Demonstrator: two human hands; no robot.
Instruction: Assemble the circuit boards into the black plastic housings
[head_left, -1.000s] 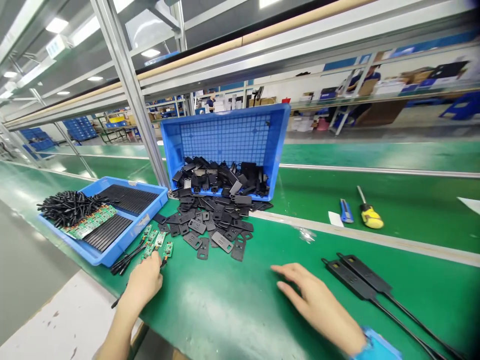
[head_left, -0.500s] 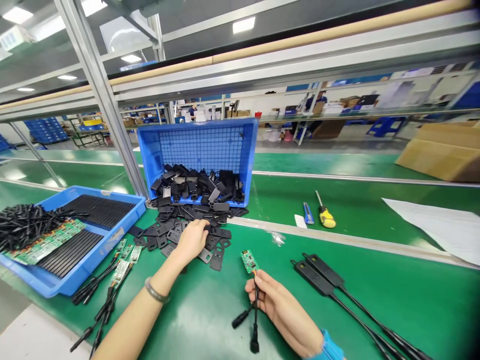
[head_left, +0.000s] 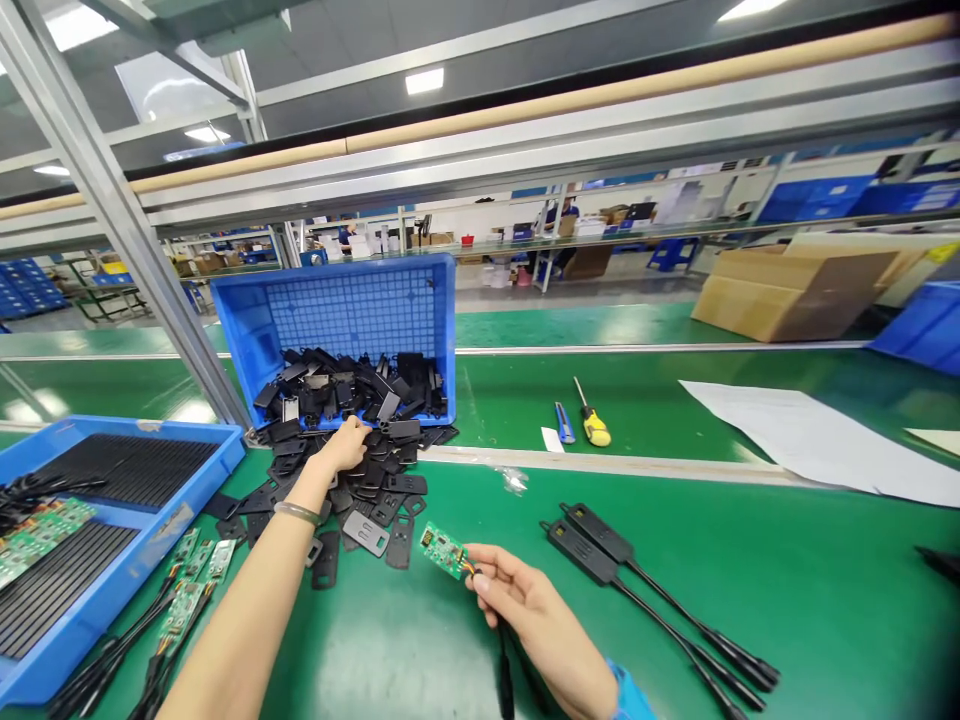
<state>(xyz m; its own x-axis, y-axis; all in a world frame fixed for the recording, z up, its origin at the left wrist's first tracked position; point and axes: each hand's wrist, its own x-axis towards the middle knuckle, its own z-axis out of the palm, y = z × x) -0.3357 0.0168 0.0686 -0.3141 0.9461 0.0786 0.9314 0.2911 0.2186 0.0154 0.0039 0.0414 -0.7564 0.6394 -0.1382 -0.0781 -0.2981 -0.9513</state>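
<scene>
My right hand point(head_left: 517, 605) pinches the wire end of a small green circuit board point(head_left: 443, 549), whose black cable point(head_left: 504, 675) hangs down toward me. My left hand point(head_left: 343, 446) reaches out over a heap of black plastic covers point(head_left: 367, 492) spilled on the green bench, fingers curled down onto the pile. What they hold is hidden. A blue crate point(head_left: 337, 310) tipped on its side behind the heap holds more covers.
A blue tray point(head_left: 184, 505) at left holds black parts and green boards. More cabled boards point(head_left: 184, 600) lie beside it. Two black assembled units with cables point(head_left: 600, 550) lie at right. A yellow screwdriver point(head_left: 592, 425), blue knife point(head_left: 564, 424), paper and a cardboard box sit beyond.
The green board with its cable went from the left side into my right hand. My left hand moved from the boards onto the cover pile, then farther toward the crate. The view swung right.
</scene>
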